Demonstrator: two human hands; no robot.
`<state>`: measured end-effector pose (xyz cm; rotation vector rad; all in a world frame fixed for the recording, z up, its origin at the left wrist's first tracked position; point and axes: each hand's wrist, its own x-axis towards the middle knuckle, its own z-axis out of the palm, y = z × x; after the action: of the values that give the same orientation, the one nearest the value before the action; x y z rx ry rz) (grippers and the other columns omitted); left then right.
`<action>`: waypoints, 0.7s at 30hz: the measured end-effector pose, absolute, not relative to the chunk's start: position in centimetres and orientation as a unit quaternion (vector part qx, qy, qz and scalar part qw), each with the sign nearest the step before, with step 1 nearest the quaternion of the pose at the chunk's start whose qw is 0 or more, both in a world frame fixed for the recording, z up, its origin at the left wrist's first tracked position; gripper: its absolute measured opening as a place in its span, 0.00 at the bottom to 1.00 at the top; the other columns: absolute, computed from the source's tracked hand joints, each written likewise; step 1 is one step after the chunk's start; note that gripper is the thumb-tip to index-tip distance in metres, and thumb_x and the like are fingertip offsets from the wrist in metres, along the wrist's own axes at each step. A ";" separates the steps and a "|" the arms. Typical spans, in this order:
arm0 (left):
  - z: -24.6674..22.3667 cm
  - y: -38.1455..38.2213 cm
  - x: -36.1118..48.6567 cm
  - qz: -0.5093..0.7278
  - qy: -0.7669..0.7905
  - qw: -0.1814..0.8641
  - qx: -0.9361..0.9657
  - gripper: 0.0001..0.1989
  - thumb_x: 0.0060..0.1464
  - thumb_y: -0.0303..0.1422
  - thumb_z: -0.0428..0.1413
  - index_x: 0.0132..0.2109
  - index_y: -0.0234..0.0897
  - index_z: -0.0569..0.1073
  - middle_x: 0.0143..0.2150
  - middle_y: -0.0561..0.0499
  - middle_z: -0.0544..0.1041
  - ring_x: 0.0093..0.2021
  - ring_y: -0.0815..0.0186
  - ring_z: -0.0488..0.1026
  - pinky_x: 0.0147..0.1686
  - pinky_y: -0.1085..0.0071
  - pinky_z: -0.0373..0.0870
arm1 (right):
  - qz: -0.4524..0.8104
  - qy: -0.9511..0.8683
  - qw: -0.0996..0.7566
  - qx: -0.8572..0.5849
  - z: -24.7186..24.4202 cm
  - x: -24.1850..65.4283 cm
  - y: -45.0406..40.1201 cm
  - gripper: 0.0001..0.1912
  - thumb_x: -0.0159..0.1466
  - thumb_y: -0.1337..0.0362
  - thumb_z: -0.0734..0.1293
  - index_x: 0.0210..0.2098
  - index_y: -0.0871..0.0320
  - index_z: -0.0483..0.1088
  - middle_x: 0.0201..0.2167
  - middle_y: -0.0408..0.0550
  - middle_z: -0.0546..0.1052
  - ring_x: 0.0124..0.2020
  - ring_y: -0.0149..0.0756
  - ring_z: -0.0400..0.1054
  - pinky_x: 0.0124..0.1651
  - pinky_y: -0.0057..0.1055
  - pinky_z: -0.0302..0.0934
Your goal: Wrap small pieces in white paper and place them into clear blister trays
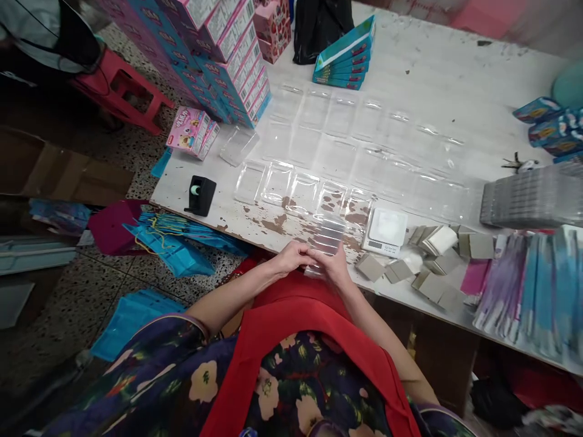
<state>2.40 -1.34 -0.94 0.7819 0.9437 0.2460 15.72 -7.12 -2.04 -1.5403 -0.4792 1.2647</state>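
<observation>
Close to my body, at the front edge of the table, a small stack of clear plastic trays (328,233) is between my hands. My right hand (334,264) is closed around the stack, its thumb reaching across toward the left. With bent fingers pressed together, my left hand (291,258) grips the stack's near left edge; its fingertips meet the right thumb. Just beyond lies a row of single clear trays (277,182), laid side by side. More rows of clear trays (339,155) lie behind them.
A black tape dispenser (200,195) and pink boxes (189,130) stand left, beside tall box stacks (237,60). Right of my hands are a white digital scale (387,230), grey card pieces (428,267), stacked clear trays (531,197) and upright purple-blue packs (505,291).
</observation>
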 end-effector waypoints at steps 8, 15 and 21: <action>-0.7 -6.7 6.7 0.152 0.433 0.787 0.413 0.15 0.35 0.32 0.67 0.20 0.32 0.68 0.24 0.55 0.70 0.29 0.70 0.69 0.31 0.74 0.63 | 0.557 -0.127 0.556 -0.605 -2.1 20.2 -12.7 0.31 0.39 0.62 0.79 0.42 0.57 0.69 0.32 0.44 0.79 0.30 0.38 0.73 0.36 0.35 0.67; -5.0 -7.7 5.0 0.247 0.451 0.817 0.261 0.20 0.42 0.37 0.67 0.27 0.33 0.62 0.46 0.43 0.77 0.43 0.59 0.77 0.41 0.66 0.70 | 0.391 0.000 0.638 -0.663 -2.5 28.5 -16.8 0.23 0.41 0.62 0.77 0.36 0.59 0.72 0.30 0.42 0.78 0.28 0.33 0.71 0.33 0.32 0.68; -12.8 -8.0 6.6 0.173 0.468 0.836 0.226 0.22 0.39 0.36 0.68 0.27 0.34 0.61 0.41 0.43 0.79 0.37 0.62 0.78 0.38 0.68 0.70 | 0.385 -0.005 0.626 -0.678 -2.5 32.1 -19.5 0.26 0.40 0.62 0.77 0.38 0.59 0.71 0.30 0.41 0.77 0.28 0.33 0.71 0.35 0.33 0.68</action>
<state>6.56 -8.03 -12.80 0.4794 0.9915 0.3668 32.09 -19.49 -2.52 -1.5551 -0.0125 0.8836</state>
